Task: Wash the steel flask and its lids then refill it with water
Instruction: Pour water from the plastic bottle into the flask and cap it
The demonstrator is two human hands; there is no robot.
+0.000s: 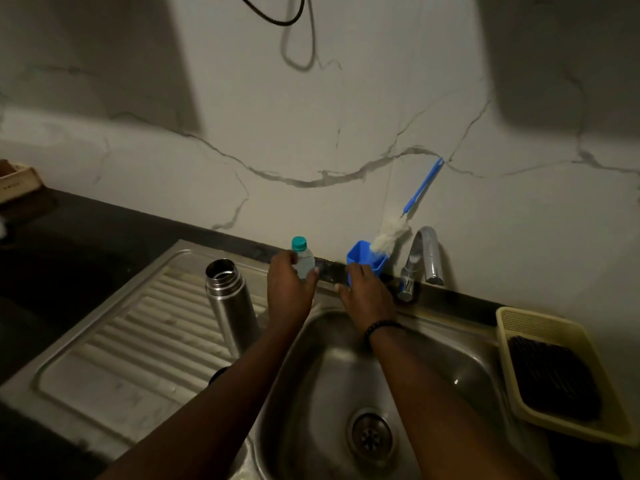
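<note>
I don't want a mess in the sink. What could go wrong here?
1. The flask stands open and upright on the drainboard, right beside the left arm; a bump might tip it over.
2. The brush leans in the blue cup that the right hand touches; moving the cup could topple it.
3. The left hand holds the small bottle near the sink's edge; it might slip in.

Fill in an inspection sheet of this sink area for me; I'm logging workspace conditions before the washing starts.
Surface: steel sink with ribbed drainboard, dark counter.
Job's things: open steel flask upright on drainboard; lids not clearly seen.
Clutter: small bottle, blue holder with brush, yellow tray.
Hands: left hand grips the bottle; right hand touches the holder.
Cables: black loop on wall.
Surroundings: marble-look wall, tap.
</note>
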